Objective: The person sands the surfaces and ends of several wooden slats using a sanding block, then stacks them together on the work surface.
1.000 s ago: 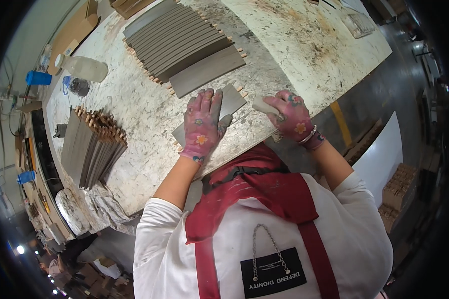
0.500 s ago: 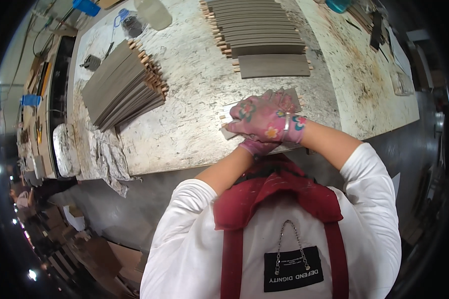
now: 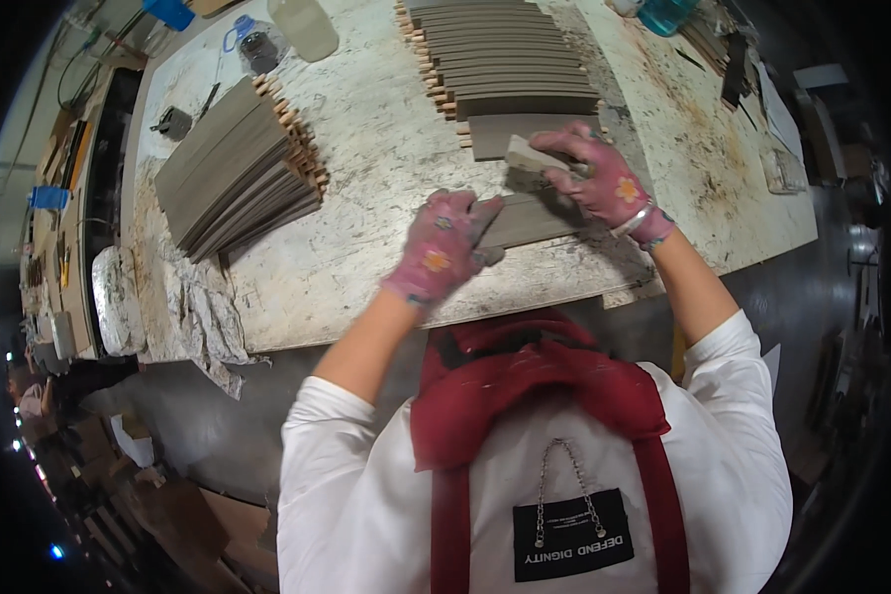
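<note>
Both my hands wear pink flowered gloves. A grey wooden board [image 3: 535, 220] lies flat near the table's front edge. At its left end is my left hand [image 3: 444, 243], thumb and fingers closed about that end. My right hand [image 3: 604, 183] is raised above the board's right part, pinching a pale, flat pad [image 3: 532, 156] whose exact kind I cannot make out. Just beyond the pad lies another grey board [image 3: 490, 134], in front of a long row of similar boards [image 3: 515, 74] with wooden dowels at their ends.
A fanned stack of grey boards [image 3: 233, 163] with dowel ends sits on the left of the worn white table [image 3: 356, 247]. Behind it stand a clear jug [image 3: 257, 49] and a cloudy bottle [image 3: 305, 28]. A crumpled cloth [image 3: 193, 307] hangs over the front left edge.
My hands, together over the board before, have come apart. The left moved left to the board's end; the right rose away to the right with the pale pad, uncovering the board.
</note>
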{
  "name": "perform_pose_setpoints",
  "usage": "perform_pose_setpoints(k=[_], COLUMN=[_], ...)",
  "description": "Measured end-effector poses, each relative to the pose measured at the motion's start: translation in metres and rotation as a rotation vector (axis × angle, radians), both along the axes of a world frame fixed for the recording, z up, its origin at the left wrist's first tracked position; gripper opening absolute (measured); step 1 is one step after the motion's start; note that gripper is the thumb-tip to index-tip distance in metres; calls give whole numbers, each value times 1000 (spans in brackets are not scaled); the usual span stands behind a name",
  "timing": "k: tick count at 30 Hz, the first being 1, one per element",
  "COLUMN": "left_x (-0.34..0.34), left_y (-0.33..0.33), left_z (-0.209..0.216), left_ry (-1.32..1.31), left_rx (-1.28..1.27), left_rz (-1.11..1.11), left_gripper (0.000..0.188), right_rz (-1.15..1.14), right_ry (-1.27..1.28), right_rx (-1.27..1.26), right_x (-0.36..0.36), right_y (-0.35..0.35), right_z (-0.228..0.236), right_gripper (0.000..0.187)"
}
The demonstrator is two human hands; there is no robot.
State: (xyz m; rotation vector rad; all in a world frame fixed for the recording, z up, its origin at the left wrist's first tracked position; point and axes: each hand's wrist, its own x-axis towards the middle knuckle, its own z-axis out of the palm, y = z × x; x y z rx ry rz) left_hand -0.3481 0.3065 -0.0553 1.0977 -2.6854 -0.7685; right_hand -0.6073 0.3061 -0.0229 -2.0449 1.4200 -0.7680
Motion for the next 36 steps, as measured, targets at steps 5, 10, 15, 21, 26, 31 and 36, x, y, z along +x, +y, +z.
perform_pose_setpoints(k=[5,10,15,21,26,31,36], left_x=[22,22,20,20,16,-13,-15], left_y=[-58,-33,-6,-6,3,37,59], left_z=[36,2,-36,-35,-27,-54,-96], left_ry=[-241,-18,134,193,118,188,341], left_rx=[434,-120,-291,-266,-329,-354,-52], left_rz=[-54,29,75,1,36,-59,82], left_gripper=[43,60,67,60,56,55,53], right_rz=[-274,-411,-480,-521,-374,-204,355], right_ry=[-452,-402,-249,43,169,47,174], right_rx=[146,240,109,-32,213,65,-185], right_x=[-44,-45,-7,25,5,4,99], right_y=[34,49,47,46,101,77,21], right_z=[-5,-47,-61,-70,-29,-6,-5], right_gripper=[36,44,43,35,33,37,32])
